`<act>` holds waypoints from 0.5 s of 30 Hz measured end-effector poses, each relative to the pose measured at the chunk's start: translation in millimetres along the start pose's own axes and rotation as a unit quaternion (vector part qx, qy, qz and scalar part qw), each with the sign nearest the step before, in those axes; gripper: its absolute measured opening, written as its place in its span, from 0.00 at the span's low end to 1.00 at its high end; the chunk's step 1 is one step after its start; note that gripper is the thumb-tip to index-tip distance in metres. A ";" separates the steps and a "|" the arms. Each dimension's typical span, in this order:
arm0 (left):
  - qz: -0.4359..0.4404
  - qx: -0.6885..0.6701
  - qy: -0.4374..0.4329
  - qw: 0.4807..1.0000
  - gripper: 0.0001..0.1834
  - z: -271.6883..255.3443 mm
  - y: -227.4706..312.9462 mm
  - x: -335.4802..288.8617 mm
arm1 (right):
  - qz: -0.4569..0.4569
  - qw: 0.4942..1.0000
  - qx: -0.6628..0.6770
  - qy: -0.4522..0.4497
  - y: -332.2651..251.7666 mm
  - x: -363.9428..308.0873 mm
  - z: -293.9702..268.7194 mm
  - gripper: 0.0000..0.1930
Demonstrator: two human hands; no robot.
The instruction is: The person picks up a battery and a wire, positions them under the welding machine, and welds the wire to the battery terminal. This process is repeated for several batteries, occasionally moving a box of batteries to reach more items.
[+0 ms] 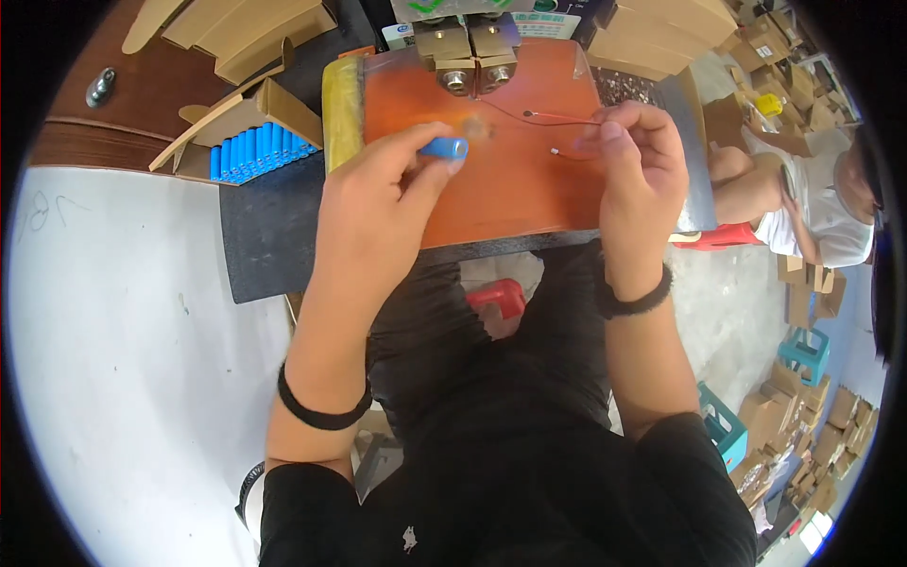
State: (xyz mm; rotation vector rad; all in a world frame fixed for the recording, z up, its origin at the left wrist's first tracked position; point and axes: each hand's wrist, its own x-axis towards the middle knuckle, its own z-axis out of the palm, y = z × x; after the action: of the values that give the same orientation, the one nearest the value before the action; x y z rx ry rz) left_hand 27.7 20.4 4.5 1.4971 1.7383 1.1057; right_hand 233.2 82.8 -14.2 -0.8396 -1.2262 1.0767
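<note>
Between the thumb and fingers of my left hand is a blue cylindrical battery cell, one bare end facing right. My right hand pinches thin dark and reddish wires above the right side of an orange mat. A small white connector dangles on a wire end left of these fingers. One wire runs left towards the metal clamp blocks of a machine at the mat's far edge; whether it touches them I cannot tell. The cell and the wires are apart.
An open cardboard box with several blue cells stands left of the mat. Yellow material covers the mat's left edge. Cartons flank the machine, one a brown carton. At right sits another person, near stacked boxes.
</note>
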 end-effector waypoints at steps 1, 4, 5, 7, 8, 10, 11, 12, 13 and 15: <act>0.050 0.048 0.019 0.997 0.13 2.7 0.9 5.0 | 0.001 1.000 0.001 -0.001 0.5 0.0 0.3 0.05; 0.097 0.095 0.034 0.990 0.12 12.6 2.9 17.8 | -0.008 1.000 0.008 -0.002 1.1 0.4 -1.5 0.05; 0.094 0.097 0.032 0.990 0.11 14.3 2.6 20.8 | -0.014 1.000 0.001 -0.003 -0.1 0.2 -1.3 0.05; 0.102 0.115 0.030 0.988 0.13 16.5 -1.1 26.8 | -0.018 1.000 -0.005 -0.004 0.7 -1.5 -0.2 0.05; 0.113 0.131 0.029 0.984 0.15 18.4 -2.3 29.4 | -0.021 1.000 -0.004 0.000 1.5 -1.2 -0.3 0.05; 0.115 0.123 0.031 0.985 0.16 21.4 -4.3 31.0 | -0.022 1.000 -0.004 0.005 3.1 -0.9 -0.9 0.05; 0.118 0.115 0.035 0.986 0.17 22.0 -5.0 31.4 | -0.025 1.000 0.000 0.007 3.5 -1.0 -0.8 0.05; 0.116 0.115 0.034 0.986 0.17 22.5 -5.2 32.1 | -0.027 1.000 0.003 0.009 3.9 -1.1 -0.7 0.05; 0.120 0.116 0.034 0.985 0.17 23.0 -5.1 33.1 | -0.025 1.000 0.003 0.009 3.8 -1.2 -0.8 0.05; 0.121 0.116 0.033 0.985 0.17 23.6 -6.2 34.3 | -0.029 1.000 -0.008 0.009 2.9 -0.9 -1.8 0.05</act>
State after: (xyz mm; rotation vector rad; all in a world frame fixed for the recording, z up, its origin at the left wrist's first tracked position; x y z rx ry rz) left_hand 38.0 58.7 -9.5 1.8754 1.8158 1.1119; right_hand 234.4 82.9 -17.5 -0.8196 -1.2374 1.0114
